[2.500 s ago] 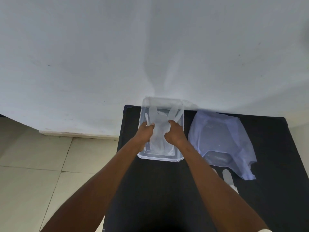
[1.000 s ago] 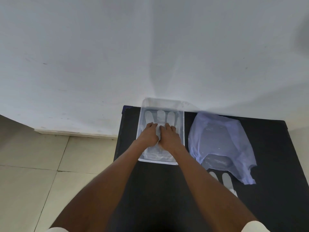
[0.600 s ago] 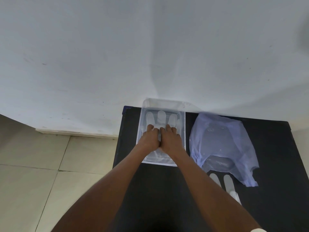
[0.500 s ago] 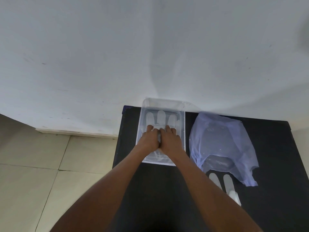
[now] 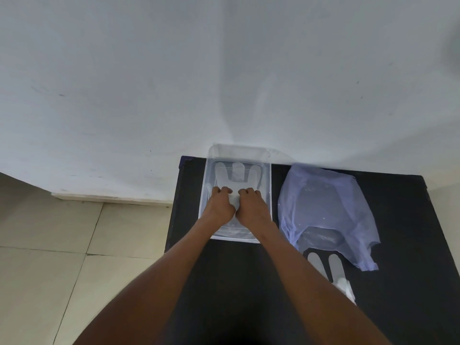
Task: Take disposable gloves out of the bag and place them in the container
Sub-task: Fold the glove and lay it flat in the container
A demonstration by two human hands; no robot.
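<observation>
A clear plastic container (image 5: 267, 178) stands at the back left of the black table. A translucent disposable glove (image 5: 236, 173) lies flat inside it, fingers pointing toward the wall. My left hand (image 5: 220, 204) and my right hand (image 5: 251, 204) rest side by side on the glove's palm part, fingers curled and pressing down on it. To the right lies a pale blue plastic bag (image 5: 323, 210), flattened. Another glove (image 5: 333, 272) lies on the table in front of the bag, partly behind my right forearm.
The black table (image 5: 249, 282) butts against a white wall (image 5: 224, 70). Its left edge drops to a beige tiled floor (image 5: 74, 245). The container's back rim touches the wall.
The glove went from held up over the container to lying flat in it. Both hands lowered onto it; in the last half second they parted slightly, fingers curled.
</observation>
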